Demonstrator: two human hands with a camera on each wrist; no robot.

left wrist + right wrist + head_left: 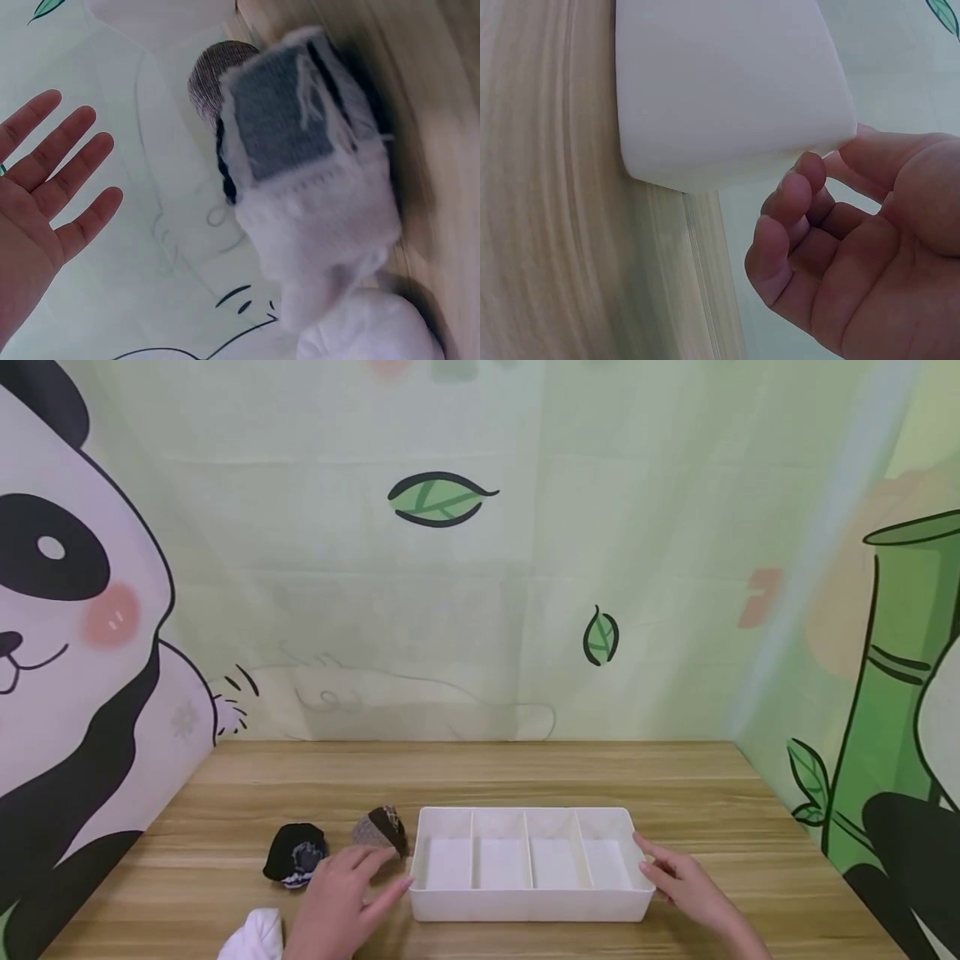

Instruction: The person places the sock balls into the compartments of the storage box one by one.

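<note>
A white box point(531, 906) with several side-by-side compartments stands on the table. My right hand point(686, 881) holds its right end, the thumb at the rim and the other fingers curled against the end wall point(727, 90). The left hand point(341, 893) is beside the box's left end, its thumb near the front corner. In the left wrist view its fingers point(86, 161) are spread, with nothing in them. Around it lie balled-up cloth pieces that look like socks: a black and blue-grey one point(283, 852), a grey-brown and black one point(369, 828) and a white one point(255, 935).
The wood-grain table point(480, 768) reaches back to a pale green cloth backdrop point(300, 527) printed with leaves. Printed panda and bamboo panels point(903, 710) rise along both sides.
</note>
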